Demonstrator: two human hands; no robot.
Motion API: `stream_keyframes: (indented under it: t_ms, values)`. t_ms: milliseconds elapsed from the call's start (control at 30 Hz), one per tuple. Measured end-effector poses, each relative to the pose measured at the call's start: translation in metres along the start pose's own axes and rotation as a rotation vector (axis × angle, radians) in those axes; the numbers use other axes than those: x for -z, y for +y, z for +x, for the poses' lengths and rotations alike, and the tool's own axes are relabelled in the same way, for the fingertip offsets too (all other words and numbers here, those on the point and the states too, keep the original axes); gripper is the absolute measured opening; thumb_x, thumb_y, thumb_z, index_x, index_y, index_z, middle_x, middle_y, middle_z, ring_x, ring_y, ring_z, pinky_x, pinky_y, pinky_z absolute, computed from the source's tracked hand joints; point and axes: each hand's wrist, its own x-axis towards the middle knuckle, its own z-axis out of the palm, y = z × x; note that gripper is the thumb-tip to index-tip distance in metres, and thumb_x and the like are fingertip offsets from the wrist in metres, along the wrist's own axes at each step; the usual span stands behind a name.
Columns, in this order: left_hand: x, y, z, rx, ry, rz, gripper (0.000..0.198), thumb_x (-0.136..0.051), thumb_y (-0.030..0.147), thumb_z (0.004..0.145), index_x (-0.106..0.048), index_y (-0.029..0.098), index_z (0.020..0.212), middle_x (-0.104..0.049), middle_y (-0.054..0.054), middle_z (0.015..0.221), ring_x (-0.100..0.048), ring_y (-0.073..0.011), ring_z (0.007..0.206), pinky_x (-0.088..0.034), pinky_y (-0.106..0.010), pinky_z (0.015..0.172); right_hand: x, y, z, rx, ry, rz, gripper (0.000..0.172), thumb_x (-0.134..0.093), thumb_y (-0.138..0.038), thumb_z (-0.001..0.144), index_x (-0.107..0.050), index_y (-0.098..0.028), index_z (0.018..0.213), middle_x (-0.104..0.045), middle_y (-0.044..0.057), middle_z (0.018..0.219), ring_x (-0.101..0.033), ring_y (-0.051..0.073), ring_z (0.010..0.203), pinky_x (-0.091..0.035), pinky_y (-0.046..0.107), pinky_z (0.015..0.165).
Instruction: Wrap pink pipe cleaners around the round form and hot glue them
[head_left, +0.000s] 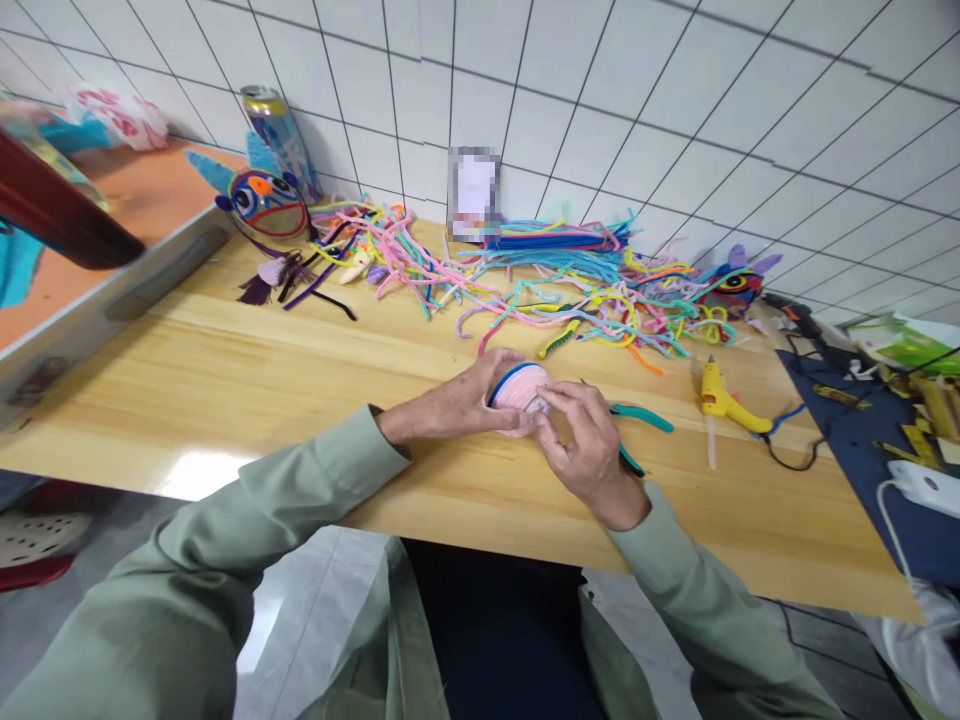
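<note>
A rounded pink piece with a blue edge [517, 393], seemingly wound from pipe cleaners, is held just above the wooden table. Around its left side and underneath, my left hand [472, 398] is closed. My right hand [581, 440] pinches at its right side, thumb and forefinger together on a pale bit too small to make out. Teal-handled pliers [645, 415] lie partly hidden behind my right hand. Beyond the pink piece is a loose heap of coloured pipe cleaners [525, 300].
A yellow glue gun [724, 400] with a cord rests at the right, near a white power strip [922, 485]. Decorated figures [266, 200] and a drink can [277, 130] stand back left. A phone-like object [474, 190] leans on the tiled wall. Yellow-handled pliers [561, 337] lie by the heap.
</note>
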Motion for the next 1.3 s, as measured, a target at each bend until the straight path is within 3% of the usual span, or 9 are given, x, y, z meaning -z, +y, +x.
stream_keyframes:
  t_ms: [167,367,567,700,967,1100,1300]
  values:
    - [0.002,0.002,0.003,-0.002,-0.033,0.003,0.061,-0.087,0.048,0.091,-0.059,0.023,0.139,-0.066,-0.013,0.136,-0.066,-0.0332,0.131,-0.055,-0.054,0.118,0.002,0.001,0.002,-0.007,-0.011,0.021,0.039,-0.068,-0.015,0.100,-0.070,-0.025,0.138,-0.080,0.014,0.120,-0.078,0.031,0.110,-0.067,0.052,0.093]
    - [-0.002,0.006,0.004,0.062,0.059,-0.113,0.061,-0.091,0.053,0.087,-0.062,0.021,0.130,-0.067,-0.011,0.130,-0.067,-0.0337,0.126,-0.055,-0.051,0.115,0.005,-0.004,0.001,-0.025,-0.044,0.024,0.039,-0.070,-0.018,0.099,-0.070,-0.029,0.137,-0.079,0.012,0.124,-0.075,0.033,0.113,-0.065,0.054,0.096]
    - [-0.006,0.001,0.000,0.034,0.065,-0.035,0.054,-0.081,0.055,0.096,-0.058,0.021,0.131,-0.064,-0.011,0.131,-0.066,-0.0298,0.123,-0.056,-0.049,0.113,0.005,-0.009,0.003,0.015,-0.031,0.014,0.036,-0.067,-0.017,0.102,-0.069,-0.025,0.137,-0.079,0.013,0.120,-0.077,0.031,0.110,-0.066,0.050,0.091]
    - [-0.006,0.004,-0.003,0.031,0.050,-0.037,0.051,-0.073,0.055,0.102,-0.054,0.023,0.136,-0.062,-0.011,0.136,-0.063,-0.0298,0.131,-0.053,-0.050,0.119,0.006,-0.009,0.003,0.032,-0.051,0.010,0.037,-0.066,-0.017,0.102,-0.067,-0.023,0.139,-0.080,0.013,0.119,-0.078,0.031,0.109,-0.066,0.050,0.090]
    - [-0.011,0.011,-0.010,0.117,0.078,0.002,0.055,-0.072,0.047,0.102,-0.055,0.024,0.148,-0.060,-0.013,0.153,-0.056,-0.0322,0.148,-0.042,-0.052,0.133,0.003,-0.010,-0.005,-0.027,0.002,0.005,0.068,-0.066,-0.019,0.102,-0.043,-0.020,0.166,-0.082,0.016,0.122,-0.080,0.032,0.105,-0.069,0.051,0.090]
    - [-0.013,0.013,-0.012,0.149,0.108,-0.069,0.052,-0.076,0.045,0.099,-0.056,0.024,0.143,-0.062,-0.012,0.149,-0.059,-0.0312,0.144,-0.047,-0.049,0.128,0.002,-0.013,-0.006,-0.029,-0.006,0.003,0.072,-0.065,-0.021,0.104,-0.037,-0.022,0.170,-0.083,0.014,0.124,-0.082,0.032,0.107,-0.070,0.052,0.093]
    - [-0.013,0.018,-0.011,0.206,0.090,-0.111,0.054,-0.076,0.046,0.098,-0.052,0.023,0.141,-0.065,-0.011,0.143,-0.065,-0.0303,0.138,-0.054,-0.046,0.119,0.003,-0.016,-0.002,0.018,0.025,-0.026,0.066,-0.065,-0.017,0.103,-0.043,-0.019,0.165,-0.084,0.014,0.118,-0.083,0.030,0.103,-0.070,0.046,0.090]
